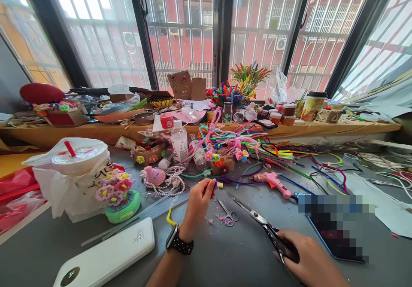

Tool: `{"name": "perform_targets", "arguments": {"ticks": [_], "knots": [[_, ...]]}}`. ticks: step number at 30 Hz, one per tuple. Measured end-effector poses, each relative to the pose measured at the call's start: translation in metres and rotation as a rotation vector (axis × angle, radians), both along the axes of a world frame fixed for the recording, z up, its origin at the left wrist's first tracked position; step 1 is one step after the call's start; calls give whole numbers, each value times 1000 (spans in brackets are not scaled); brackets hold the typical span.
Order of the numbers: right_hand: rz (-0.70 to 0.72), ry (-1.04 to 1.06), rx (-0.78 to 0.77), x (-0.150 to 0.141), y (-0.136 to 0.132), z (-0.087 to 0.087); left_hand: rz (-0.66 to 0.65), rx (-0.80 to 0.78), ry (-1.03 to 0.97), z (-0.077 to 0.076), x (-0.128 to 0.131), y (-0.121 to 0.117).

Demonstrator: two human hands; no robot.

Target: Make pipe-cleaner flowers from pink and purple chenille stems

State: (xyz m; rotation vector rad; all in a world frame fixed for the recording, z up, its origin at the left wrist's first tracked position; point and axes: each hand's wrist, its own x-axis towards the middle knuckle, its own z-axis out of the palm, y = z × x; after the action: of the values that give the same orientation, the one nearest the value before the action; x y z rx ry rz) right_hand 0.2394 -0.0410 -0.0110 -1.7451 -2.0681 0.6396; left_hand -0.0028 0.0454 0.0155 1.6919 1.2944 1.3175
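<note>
My left hand (199, 199) is raised over the middle of the grey table, thumb and fingers pinched on a small purple fuzzy piece (215, 184). A pale yellow end (220, 185) sticks out to its right; the fingers hide the remainder. In my right hand (302, 250) is a pair of large scissors (259, 219) with black handles, its long blades pointing up and left toward the left hand, apart from the piece. Between the hands lie small silver scissors (229, 214), with pink and purple fuzz clippings (222, 219) around them.
A pink glue gun (273, 183) and a phone (334, 231) lie to the right. A white power bank (109, 252), a fuzzy flower pot (122, 205) and a bagged drink cup (80, 162) stand left. Pipe cleaners (257, 145), bottles (179, 141) and a bead string (174, 179) crowd the back.
</note>
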Motion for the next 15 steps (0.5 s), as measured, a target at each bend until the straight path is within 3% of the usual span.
{"name": "perform_targets", "arguments": {"ticks": [5,8,12,15], "knots": [[-20,-174,-27,18,5,-1,-90,-176,-169,-3,1,2],[64,-169,-17,15,12,8,-171,-301,-210,-1,4,0],[180,3,125,-18,27,24,-311,-503,-231,4,9,-6],[278,126,304,-50,40,24,-398,-590,-236,5,12,-10]]}}
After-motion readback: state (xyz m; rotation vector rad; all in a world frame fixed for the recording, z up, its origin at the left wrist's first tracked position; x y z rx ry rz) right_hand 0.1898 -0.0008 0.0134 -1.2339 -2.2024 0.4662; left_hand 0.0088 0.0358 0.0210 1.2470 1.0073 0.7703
